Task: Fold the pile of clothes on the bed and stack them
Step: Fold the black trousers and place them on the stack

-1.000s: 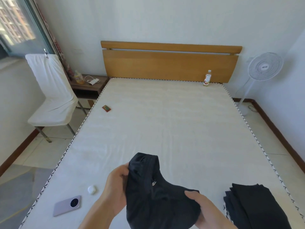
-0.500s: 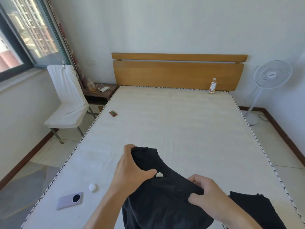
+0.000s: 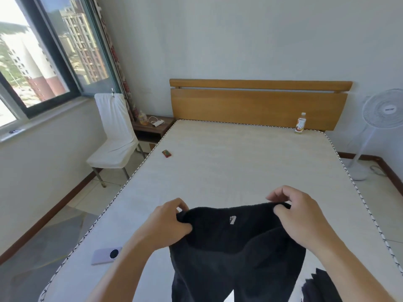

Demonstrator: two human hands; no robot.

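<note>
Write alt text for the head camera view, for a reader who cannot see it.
Two hands, left hand and right hand, pinch the top edge of a black garment and hold it spread above a bare mattress. A phone lies at its left edge, a bottle by the wooden headboard.

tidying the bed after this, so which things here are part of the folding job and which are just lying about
Part of the job:
black fleece garment, gripped by left hand and right hand
dark folded clothes

Lying about:
lilac phone
small red packet
clear plastic bottle
</note>
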